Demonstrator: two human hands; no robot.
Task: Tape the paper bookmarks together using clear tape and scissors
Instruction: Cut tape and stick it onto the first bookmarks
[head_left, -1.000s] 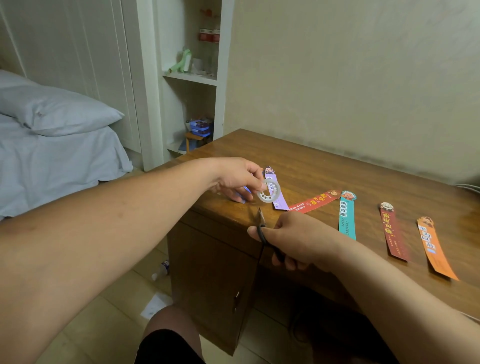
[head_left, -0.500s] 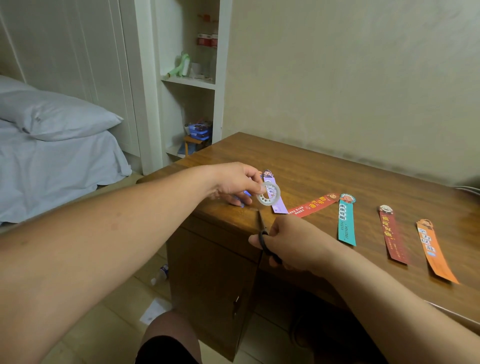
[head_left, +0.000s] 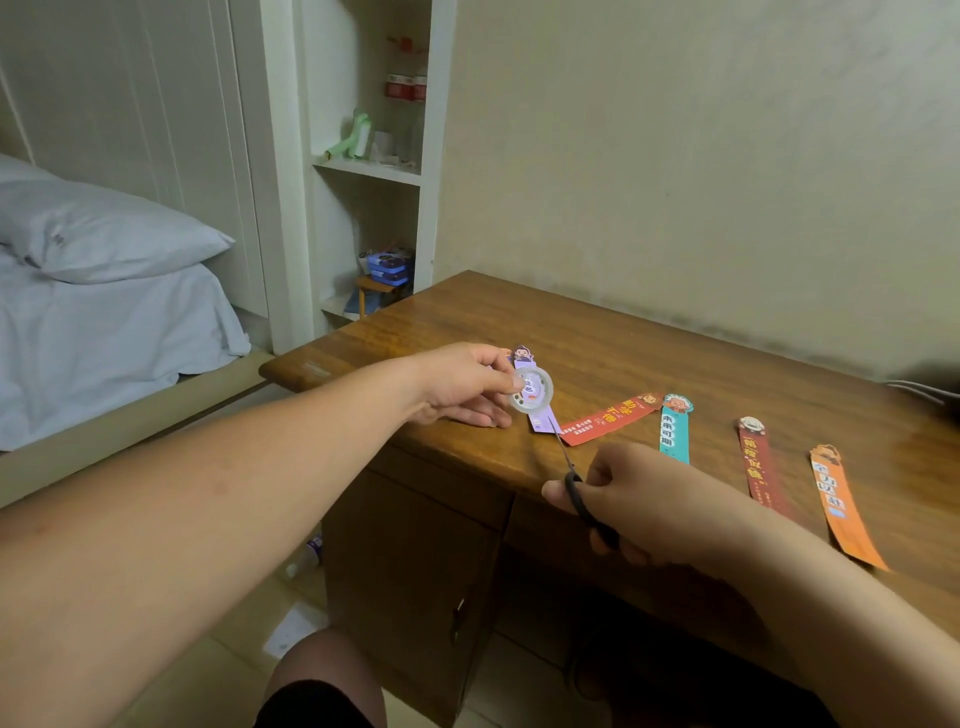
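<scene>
My left hand (head_left: 460, 387) pinches a small roll of clear tape (head_left: 531, 389) just above the purple bookmark (head_left: 540, 413). My right hand (head_left: 631, 501) grips black-handled scissors (head_left: 584, 493) near the desk's front edge, blades pointing up toward the tape. A red bookmark (head_left: 608, 420) lies slanted, its lower end touching the purple one. To the right lie a teal bookmark (head_left: 674, 431), a dark red bookmark (head_left: 758, 465) and an orange bookmark (head_left: 839, 501), each apart from the others. My right hand covers the teal one's lower end.
The bookmarks lie on a wooden desk (head_left: 597, 332) set against a beige wall. A bed with a pillow (head_left: 104, 234) is at the left, and white shelves (head_left: 374, 166) stand behind the desk's far corner. A white cable (head_left: 919, 389) lies at the desk's right back.
The scissors' blades have moved up and closer to the tape roll. My left hand keeps the roll over the purple bookmark. The camera has tilted a little.
</scene>
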